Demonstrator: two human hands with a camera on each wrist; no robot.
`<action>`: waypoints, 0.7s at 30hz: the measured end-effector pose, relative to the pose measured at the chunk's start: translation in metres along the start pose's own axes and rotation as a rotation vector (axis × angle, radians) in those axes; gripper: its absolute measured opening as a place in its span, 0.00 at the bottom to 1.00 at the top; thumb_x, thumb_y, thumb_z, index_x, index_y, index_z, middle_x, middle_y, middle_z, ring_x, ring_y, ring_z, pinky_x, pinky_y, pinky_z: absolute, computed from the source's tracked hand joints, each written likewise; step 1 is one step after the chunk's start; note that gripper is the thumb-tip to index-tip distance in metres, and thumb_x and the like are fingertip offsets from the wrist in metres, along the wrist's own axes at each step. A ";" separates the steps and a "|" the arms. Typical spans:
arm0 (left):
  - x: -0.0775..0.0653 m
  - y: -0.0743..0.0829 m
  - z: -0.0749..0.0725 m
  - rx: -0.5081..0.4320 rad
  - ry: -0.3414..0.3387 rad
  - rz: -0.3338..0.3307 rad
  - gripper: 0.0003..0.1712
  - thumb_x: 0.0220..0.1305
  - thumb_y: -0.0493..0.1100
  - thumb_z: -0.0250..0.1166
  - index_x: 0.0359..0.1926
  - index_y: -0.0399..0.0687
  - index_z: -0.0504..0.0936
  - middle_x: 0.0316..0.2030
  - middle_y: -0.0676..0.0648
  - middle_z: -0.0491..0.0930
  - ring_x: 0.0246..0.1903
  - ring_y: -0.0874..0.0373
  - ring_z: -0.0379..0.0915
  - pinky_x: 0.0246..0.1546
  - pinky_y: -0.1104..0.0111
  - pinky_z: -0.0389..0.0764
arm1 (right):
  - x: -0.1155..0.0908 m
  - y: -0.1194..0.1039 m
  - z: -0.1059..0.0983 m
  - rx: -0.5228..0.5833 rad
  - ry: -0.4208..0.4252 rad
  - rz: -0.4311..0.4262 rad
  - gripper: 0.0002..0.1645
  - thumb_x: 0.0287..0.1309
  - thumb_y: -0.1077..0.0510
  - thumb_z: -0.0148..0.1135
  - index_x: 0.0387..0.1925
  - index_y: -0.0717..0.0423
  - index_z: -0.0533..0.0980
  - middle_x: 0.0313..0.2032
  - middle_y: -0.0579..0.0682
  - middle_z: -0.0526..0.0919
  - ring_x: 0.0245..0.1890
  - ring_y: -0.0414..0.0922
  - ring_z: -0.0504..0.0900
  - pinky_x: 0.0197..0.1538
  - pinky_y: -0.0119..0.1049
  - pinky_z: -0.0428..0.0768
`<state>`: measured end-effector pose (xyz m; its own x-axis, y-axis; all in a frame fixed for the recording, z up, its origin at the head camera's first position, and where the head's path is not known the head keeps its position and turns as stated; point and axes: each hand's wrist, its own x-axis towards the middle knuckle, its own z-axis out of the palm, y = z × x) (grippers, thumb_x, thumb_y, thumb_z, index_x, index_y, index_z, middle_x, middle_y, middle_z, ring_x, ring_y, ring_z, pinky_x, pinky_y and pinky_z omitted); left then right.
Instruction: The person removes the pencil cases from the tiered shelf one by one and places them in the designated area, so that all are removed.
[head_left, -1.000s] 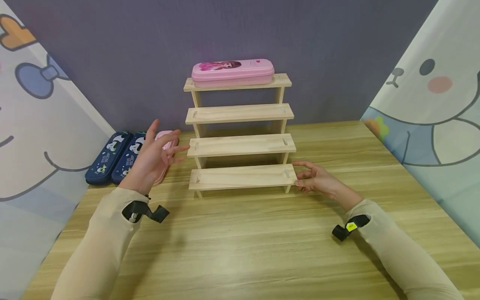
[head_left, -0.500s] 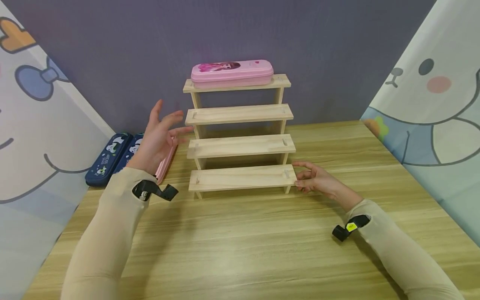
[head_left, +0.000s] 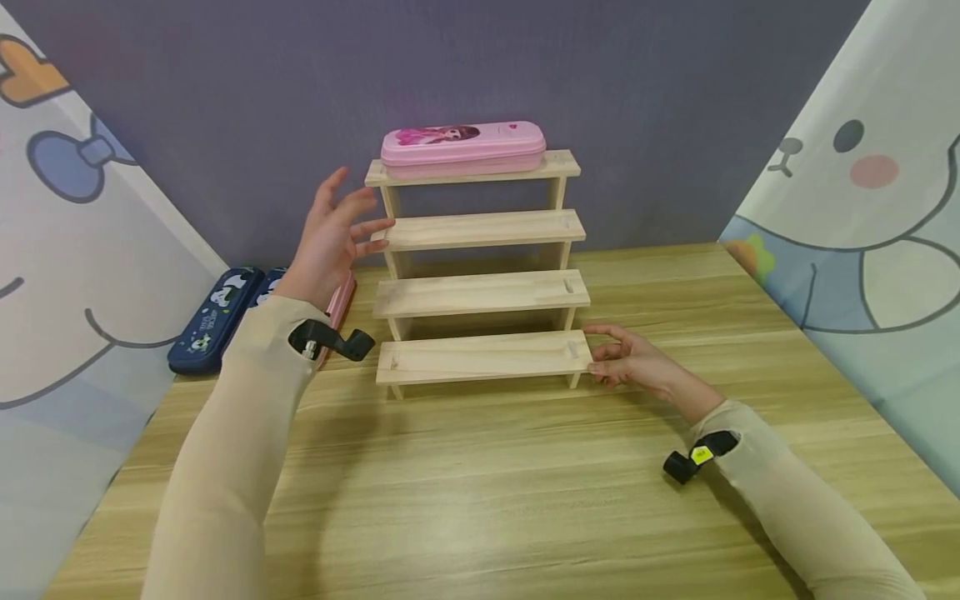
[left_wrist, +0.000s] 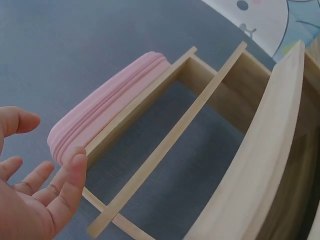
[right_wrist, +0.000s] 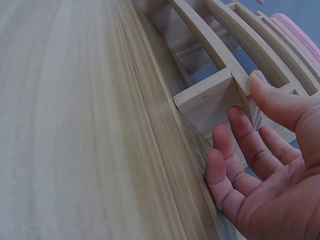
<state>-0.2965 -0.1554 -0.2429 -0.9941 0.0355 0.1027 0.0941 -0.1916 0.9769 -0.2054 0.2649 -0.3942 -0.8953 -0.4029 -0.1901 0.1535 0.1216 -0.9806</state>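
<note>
A wooden stepped rack with several tiers stands on the table, a pink pencil case lying along its top tier. My right hand pinches the right end of the lowest tier; the right wrist view shows the thumb above the board and the index finger under it. In the air by the rack's left side is my left hand, fingers spread and holding nothing. Its fingertips overlap the left end of the second tier from the top in the head view. From the left wrist, the pink case appears just beyond the fingers.
Left of the rack lie a dark blue panda pencil case, another blue one and a pink one, the latter two partly behind my left arm. A grey wall rises behind; cartoon-print panels flank both sides.
My left hand has risen from over the cases at left, moving up and slightly right toward the rack's upper tiers. My right hand keeps its hold on the lowest tier; the rack stays put.
</note>
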 end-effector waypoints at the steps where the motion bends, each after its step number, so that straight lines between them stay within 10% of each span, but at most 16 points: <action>1: 0.002 0.001 0.001 0.012 0.001 -0.003 0.42 0.72 0.43 0.61 0.77 0.67 0.48 0.71 0.46 0.60 0.53 0.46 0.78 0.36 0.68 0.85 | 0.000 0.000 0.000 -0.004 0.000 0.001 0.48 0.62 0.67 0.65 0.75 0.66 0.47 0.39 0.50 0.79 0.33 0.42 0.83 0.34 0.34 0.82; 21: 0.050 0.021 0.031 0.035 0.059 -0.029 0.50 0.65 0.36 0.64 0.77 0.71 0.46 0.74 0.53 0.49 0.37 0.55 0.82 0.34 0.68 0.86 | 0.000 -0.002 0.000 -0.034 -0.006 0.014 0.47 0.64 0.69 0.62 0.76 0.64 0.46 0.40 0.51 0.80 0.34 0.42 0.82 0.34 0.34 0.82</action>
<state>-0.3426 -0.1277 -0.2111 -0.9978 -0.0175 0.0638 0.0658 -0.1570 0.9854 -0.2059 0.2650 -0.3921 -0.8907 -0.4063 -0.2037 0.1513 0.1577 -0.9758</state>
